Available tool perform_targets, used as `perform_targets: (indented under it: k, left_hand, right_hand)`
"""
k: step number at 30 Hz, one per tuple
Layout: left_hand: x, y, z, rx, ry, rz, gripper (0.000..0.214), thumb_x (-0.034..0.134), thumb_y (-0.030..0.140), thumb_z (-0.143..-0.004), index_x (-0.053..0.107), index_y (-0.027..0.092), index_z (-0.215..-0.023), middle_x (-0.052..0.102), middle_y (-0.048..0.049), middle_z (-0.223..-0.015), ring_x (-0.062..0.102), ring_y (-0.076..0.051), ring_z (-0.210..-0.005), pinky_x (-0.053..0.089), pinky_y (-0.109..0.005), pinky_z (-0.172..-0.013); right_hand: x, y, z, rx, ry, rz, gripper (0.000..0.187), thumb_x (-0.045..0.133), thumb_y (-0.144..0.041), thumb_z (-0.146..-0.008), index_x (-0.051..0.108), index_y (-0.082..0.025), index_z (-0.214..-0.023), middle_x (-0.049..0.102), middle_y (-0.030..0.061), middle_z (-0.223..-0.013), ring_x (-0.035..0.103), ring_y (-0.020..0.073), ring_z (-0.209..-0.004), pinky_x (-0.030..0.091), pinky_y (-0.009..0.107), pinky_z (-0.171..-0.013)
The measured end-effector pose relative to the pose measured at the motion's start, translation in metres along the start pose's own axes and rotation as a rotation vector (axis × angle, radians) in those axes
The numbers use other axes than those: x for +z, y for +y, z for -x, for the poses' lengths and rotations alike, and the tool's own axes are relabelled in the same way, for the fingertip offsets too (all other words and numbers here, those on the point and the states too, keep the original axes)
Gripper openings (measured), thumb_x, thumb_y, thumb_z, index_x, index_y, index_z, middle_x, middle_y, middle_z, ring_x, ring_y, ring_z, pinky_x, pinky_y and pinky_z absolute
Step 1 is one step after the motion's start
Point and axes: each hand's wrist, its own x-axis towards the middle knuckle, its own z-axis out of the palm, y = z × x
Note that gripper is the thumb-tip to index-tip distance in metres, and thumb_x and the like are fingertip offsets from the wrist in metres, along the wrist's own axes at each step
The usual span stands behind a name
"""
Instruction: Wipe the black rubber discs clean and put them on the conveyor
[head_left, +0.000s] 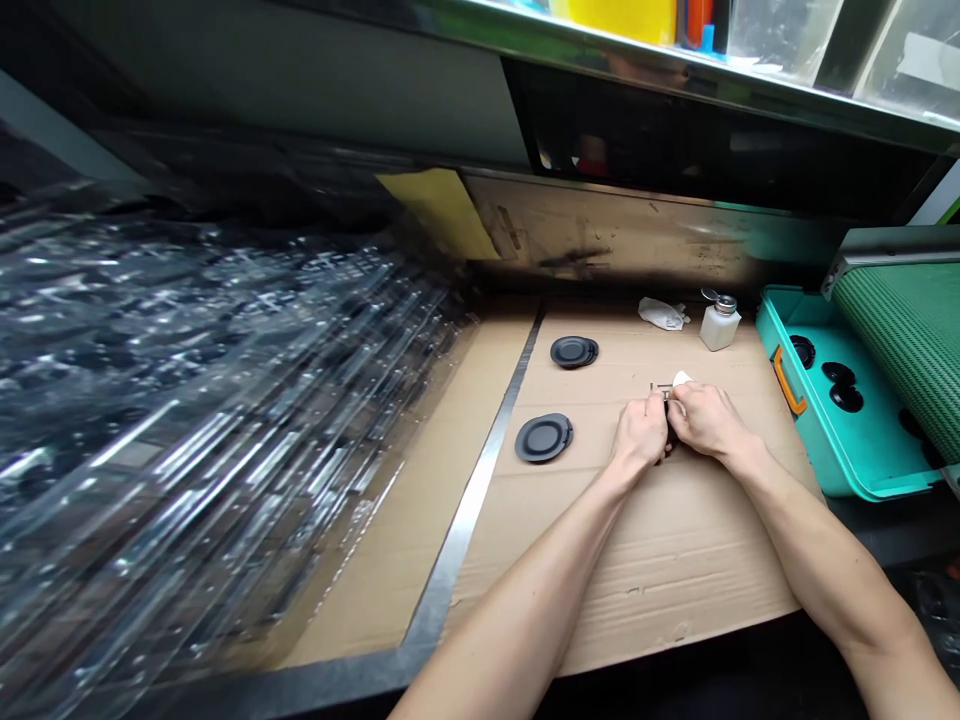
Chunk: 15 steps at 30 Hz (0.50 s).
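My left hand (642, 432) and my right hand (705, 418) meet over the cardboard sheet (660, 560), both closed round a small dark part that their fingers mostly hide. A bit of white cloth (682, 379) sticks out above my right fingers. Two black round discs lie to the left: one near my left hand (544, 438), one farther back (574, 351).
A small white pump bottle (720, 322) and a crumpled white wipe (663, 314) sit at the back. A teal tray (795, 400) with several black discs stands at the right beside a green belt (907, 330). Stacked clear plastic trays (187, 420) fill the left.
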Motion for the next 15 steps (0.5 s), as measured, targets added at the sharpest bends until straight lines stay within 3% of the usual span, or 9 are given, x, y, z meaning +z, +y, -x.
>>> perform_targets:
  k: [5, 7, 11, 15]
  left_hand:
    - [0.001, -0.001, -0.004, -0.029, -0.037, 0.117, 0.058, 0.034, 0.046, -0.101, 0.062, 0.016, -0.06, 0.056, -0.0062, -0.043, 0.049, -0.015, -0.033, 0.035, -0.023, -0.034]
    - [-0.004, 0.003, -0.008, -0.095, -0.056, 0.318, 0.054, 0.033, 0.043, -0.102, 0.063, 0.013, -0.069, 0.058, -0.007, -0.047, 0.048, -0.014, -0.033, 0.033, -0.022, -0.033]
    - [-0.026, 0.013, -0.015, -0.383, -0.196, 0.89, 0.046, 0.027, 0.033, -0.104, 0.062, 0.005, -0.094, 0.071, -0.018, -0.073, 0.054, -0.011, -0.044, 0.041, -0.017, -0.037]
    - [-0.041, 0.02, -0.016, -0.496, -0.246, 1.141, 0.043, 0.029, 0.032, -0.105, 0.057, 0.0, -0.113, 0.071, -0.0257, -0.092, 0.062, -0.013, -0.056, 0.051, -0.016, -0.044]
  right_hand:
    - [0.001, 0.002, 0.003, 0.076, -0.009, -0.042, 0.021, 0.051, -0.027, -0.097, 0.071, -0.022, -0.098, 0.077, 0.0087, -0.103, 0.071, 0.0238, -0.088, 0.043, 0.029, -0.072]
    - [0.004, 0.006, 0.004, 0.089, 0.059, -0.131, 0.021, 0.052, -0.028, -0.096, 0.072, -0.024, -0.1, 0.078, 0.0059, -0.104, 0.071, 0.0218, -0.09, 0.044, 0.028, -0.074]
    - [0.014, 0.019, 0.003, 0.122, 0.279, -0.297, 0.024, 0.05, -0.031, -0.097, 0.073, -0.025, -0.1, 0.077, 0.0038, -0.103, 0.07, 0.0193, -0.091, 0.046, 0.026, -0.08]
    - [0.022, 0.028, -0.001, 0.168, 0.358, -0.345, 0.024, 0.052, -0.033, -0.095, 0.074, -0.024, -0.094, 0.076, 0.0046, -0.097, 0.069, 0.0199, -0.084, 0.046, 0.028, -0.078]
